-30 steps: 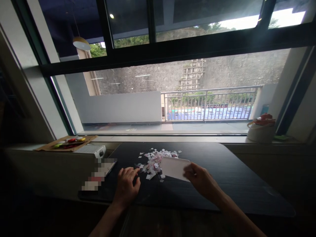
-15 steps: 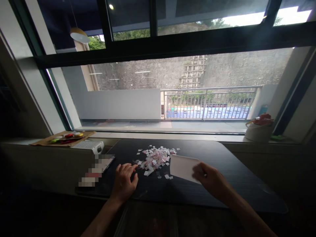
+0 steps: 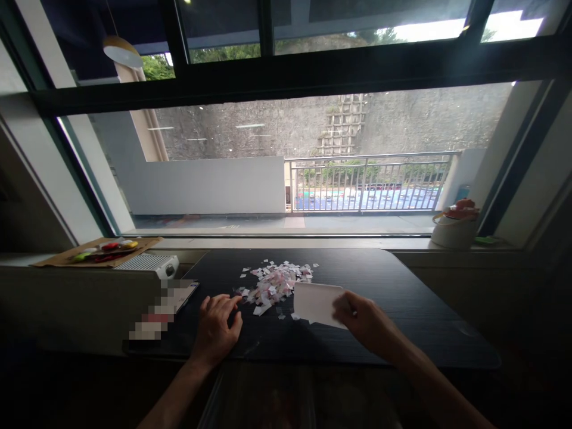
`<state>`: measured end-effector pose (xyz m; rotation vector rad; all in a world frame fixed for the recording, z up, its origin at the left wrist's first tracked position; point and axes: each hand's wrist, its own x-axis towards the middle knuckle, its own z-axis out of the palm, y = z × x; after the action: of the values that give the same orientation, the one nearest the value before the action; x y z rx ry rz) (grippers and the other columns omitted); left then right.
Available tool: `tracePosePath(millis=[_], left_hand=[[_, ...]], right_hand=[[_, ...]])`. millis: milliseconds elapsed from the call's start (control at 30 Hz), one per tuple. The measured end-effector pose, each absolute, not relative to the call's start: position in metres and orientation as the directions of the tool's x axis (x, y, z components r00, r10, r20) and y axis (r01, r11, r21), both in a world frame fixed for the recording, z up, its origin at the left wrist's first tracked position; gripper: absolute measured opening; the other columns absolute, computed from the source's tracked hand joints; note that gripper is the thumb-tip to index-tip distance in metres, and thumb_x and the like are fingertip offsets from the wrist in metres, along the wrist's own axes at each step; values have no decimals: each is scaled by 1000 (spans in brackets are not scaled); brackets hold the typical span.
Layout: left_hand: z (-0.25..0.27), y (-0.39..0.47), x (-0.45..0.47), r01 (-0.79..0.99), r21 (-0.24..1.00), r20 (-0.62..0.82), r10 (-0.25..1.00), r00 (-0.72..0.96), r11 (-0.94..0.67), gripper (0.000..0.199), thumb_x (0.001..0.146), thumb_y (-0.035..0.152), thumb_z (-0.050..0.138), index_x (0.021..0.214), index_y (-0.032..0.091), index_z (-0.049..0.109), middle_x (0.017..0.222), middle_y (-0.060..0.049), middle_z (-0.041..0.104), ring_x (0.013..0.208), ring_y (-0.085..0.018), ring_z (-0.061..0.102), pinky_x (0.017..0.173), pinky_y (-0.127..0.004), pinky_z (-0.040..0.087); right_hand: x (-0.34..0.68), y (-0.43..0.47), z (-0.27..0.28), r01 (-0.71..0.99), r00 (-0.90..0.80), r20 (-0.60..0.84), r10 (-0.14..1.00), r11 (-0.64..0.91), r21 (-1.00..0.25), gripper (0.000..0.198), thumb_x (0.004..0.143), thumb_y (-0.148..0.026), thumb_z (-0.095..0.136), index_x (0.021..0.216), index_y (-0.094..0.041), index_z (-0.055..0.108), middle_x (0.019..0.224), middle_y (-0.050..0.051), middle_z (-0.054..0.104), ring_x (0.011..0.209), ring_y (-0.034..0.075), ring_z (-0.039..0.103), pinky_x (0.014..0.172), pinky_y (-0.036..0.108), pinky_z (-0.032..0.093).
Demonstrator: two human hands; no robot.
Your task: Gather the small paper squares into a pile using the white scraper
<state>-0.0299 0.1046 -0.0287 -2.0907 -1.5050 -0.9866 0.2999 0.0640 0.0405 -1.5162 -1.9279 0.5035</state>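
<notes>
A loose heap of small cut paper scraps (image 3: 276,283), white and pale pink, lies on the dark table (image 3: 379,298). My right hand (image 3: 355,316) is closed on the right end of a flat white card (image 3: 318,302). The card is tilted, with its left edge at the heap's near right side, and it hides a few scraps there. On the other side, my left hand (image 3: 218,325) rests on the table with bent fingers apart and nothing in it. Its fingertips are close by the heap's left edge; whether they touch a scrap I cannot tell.
At the left table edge lies a flat, partly blurred-out item (image 3: 181,298). Behind it stands a white ridged box (image 3: 154,266) beside a brown board (image 3: 58,257) with colourful pieces. A white bucket-like container (image 3: 453,229) sits on the right windowsill, below the large window.
The card in my right hand has moved slightly left, closer over the scraps at the heap's near right. My left hand stays by the heap. The whole view has shifted a little.
</notes>
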Motion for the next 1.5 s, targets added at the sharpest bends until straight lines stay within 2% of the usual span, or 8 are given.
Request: tracePosePath(millis=[167, 433, 600, 867, 1000, 1133, 1300, 1500], left_hand=[[-27, 104, -29, 930, 94, 721, 669, 183, -355, 27, 79, 23, 47, 102, 22, 61, 85, -3, 68, 98, -25, 59, 97, -48, 32], [-25, 103, -30, 924, 76, 740, 643, 200, -374, 25, 80, 23, 46, 100, 21, 62, 87, -5, 69, 96, -26, 59, 96, -49, 33], [-17, 101, -27, 907, 40, 737, 625, 256, -419, 24, 81, 22, 45, 97, 23, 63, 92, -5, 68, 101, -26, 57, 99, -53, 29], [3, 79, 32, 747, -16, 538, 624, 567, -664, 37, 78, 12, 46, 110, 24, 62, 105, -6, 62, 118, -26, 46, 108, -56, 20], [7, 73, 62, 663, -16, 432, 593, 680, -748, 40, 79, 12, 50, 113, 30, 59, 108, -5, 60, 119, -26, 46, 108, -56, 23], [6, 71, 63, 689, -22, 411, 622, 667, -724, 33, 78, 13, 51, 105, 28, 62, 106, -6, 61, 120, -28, 46, 107, -60, 23], [1, 70, 52, 731, -19, 477, 636, 606, -682, 25, 80, 14, 48, 98, 24, 62, 104, -5, 62, 120, -27, 47, 108, -61, 19], [-2, 74, 32, 743, -7, 558, 614, 558, -669, 30, 81, 19, 47, 108, 24, 60, 106, -6, 62, 116, -26, 49, 106, -58, 23]], right_hand=[[322, 52, 46, 791, -123, 199, 972, 217, -572, 10, 77, -29, 52, 71, -21, 54, 65, -1, 63, 59, 15, 56, 54, 25, 38], [334, 48, 46, 813, -65, 193, 979, 165, -558, 11, 76, -31, 50, 71, -21, 53, 65, -1, 61, 59, 16, 55, 54, 26, 38], [322, 43, 44, 749, -52, 218, 974, 183, -637, 11, 75, -31, 51, 72, -21, 55, 64, -1, 62, 58, 15, 53, 54, 25, 38], [320, 42, 43, 753, -73, 196, 978, 183, -632, 6, 72, -25, 55, 68, -21, 55, 61, -3, 62, 56, 14, 53, 51, 23, 36], [331, 37, 46, 758, -68, 191, 979, 175, -629, 5, 72, -24, 55, 68, -20, 55, 61, -2, 63, 55, 14, 54, 51, 24, 36], [338, 35, 46, 762, -52, 184, 981, 158, -627, 8, 73, -27, 55, 69, -21, 56, 62, -2, 63, 55, 14, 54, 51, 24, 37], [330, 44, 46, 759, -20, 246, 969, 175, -628, 9, 75, -28, 53, 72, -21, 57, 64, -1, 62, 56, 14, 52, 52, 24, 38], [334, 43, 49, 810, -43, 212, 976, 158, -564, 7, 73, -26, 53, 67, -21, 53, 62, -2, 60, 57, 14, 51, 52, 24, 35]])
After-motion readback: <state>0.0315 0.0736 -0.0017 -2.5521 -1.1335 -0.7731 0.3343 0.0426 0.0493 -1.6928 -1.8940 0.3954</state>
